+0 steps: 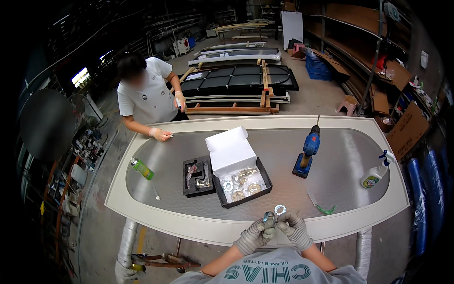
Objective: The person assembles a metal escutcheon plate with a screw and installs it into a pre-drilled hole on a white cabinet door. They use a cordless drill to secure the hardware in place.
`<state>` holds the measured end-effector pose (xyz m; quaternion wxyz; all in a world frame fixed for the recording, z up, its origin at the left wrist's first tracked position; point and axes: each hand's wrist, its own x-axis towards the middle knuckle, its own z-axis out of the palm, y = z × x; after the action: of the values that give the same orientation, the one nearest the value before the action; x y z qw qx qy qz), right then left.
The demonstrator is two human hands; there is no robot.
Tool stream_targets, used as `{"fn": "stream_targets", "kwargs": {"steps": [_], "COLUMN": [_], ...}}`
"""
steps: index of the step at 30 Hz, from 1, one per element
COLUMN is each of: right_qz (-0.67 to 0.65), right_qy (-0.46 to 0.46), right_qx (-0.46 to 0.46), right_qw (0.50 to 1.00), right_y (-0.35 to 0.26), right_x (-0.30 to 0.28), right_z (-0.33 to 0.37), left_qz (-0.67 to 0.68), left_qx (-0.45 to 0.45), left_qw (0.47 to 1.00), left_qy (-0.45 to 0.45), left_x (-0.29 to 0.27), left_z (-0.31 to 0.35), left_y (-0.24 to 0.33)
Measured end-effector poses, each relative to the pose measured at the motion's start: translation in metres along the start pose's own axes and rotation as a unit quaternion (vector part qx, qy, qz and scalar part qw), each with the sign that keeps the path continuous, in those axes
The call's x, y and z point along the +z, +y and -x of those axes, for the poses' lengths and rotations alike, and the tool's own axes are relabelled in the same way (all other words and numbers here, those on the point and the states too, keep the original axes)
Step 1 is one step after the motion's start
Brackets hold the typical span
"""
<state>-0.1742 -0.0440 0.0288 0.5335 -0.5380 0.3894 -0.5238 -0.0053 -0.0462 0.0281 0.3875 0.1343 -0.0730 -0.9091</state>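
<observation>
In the head view, the gloved left hand (251,237) grasps a round metal part (269,219) over the desk's near edge, while the right hand (295,229) bends its fingers close beside it; whether they grip the part or the white ring (280,209) just beyond, I cannot tell. Past them on the desk (165,217) stand an open box (231,151) of fittings, a black tray (198,191) touching or nearly touching its left side, a drill (309,146) to the right and a spray bottle (375,174) near the right end. Across the desk at left, near a green can (142,169), a co-worker (150,97) pinches a small item.

Held metal part (269,217) (partly covered), blurred face (135,78), grey shirt (246,263) cropped
</observation>
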Motion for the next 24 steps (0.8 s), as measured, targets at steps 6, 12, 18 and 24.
{"fn": "stream_targets", "kwargs": {"steps": [6, 12, 18, 24], "right_qz": [0.000, -0.047, -0.042, -0.061], "right_qy": [0.037, 0.058, 0.053, 0.031], "right_qx": [0.071, 0.125, 0.007, 0.085], "right_qw": [0.997, 0.989, 0.998, 0.994], "right_y": [0.024, 0.019, 0.017, 0.015], "right_x": [-0.001, 0.001, 0.007, 0.003], "right_z": [0.006, 0.010, 0.006, 0.007], "left_qz": [-0.073, -0.103, -0.078, -0.052], "left_qx": [0.019, 0.021, 0.025, 0.036], "left_qw": [0.996, 0.988, 0.993, 0.997], "left_qy": [0.039, 0.117, 0.080, 0.049], "left_x": [0.002, 0.007, 0.014, 0.006], "left_z": [0.001, 0.001, 0.008, 0.003], "left_y": [-0.002, -0.005, -0.002, -0.007]}}
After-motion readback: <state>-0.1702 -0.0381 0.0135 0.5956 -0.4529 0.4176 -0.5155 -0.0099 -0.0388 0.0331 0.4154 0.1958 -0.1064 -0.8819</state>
